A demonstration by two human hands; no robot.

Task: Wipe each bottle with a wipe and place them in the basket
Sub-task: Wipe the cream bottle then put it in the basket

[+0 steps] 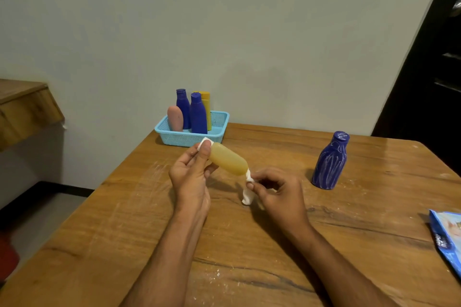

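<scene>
Amber-yellow bottle (228, 161) is held up over the table (124, 219), tilted, white cap end up-left, rounded base down-right, just in front of the basket (219, 122). Left hand (192, 174) grips it at the cap end, thumb laid along the neck, fingers curled behind. Right hand (277, 189) pinches a scrunched white wipe (247, 190) btwn thumb & fingertips; wipe's top touches the bottle's base, rest hangs down. Judging by that, the step in hand is wiping this bottle, w/ the base being done now. To do it well: keep the left grip firm near the cap so the body stays bare, drag the wipe along the whole length, roll the bottle to reach the far side, then swap grip so the cap end gets covered too. Basket by the wall already holds a pink bottle (175, 118), two blue bottles (198, 114) & a yellow one (206, 107), upright-ish. Scuffed blue bottle (329, 161) stands apart on the right, prob not wiped yet. Wipe pack (447, 239) is cut off at the right edge, print unreadable. Bottle's far side & the left fingers behind it are hidden; can't tell how clean it is.
</scene>
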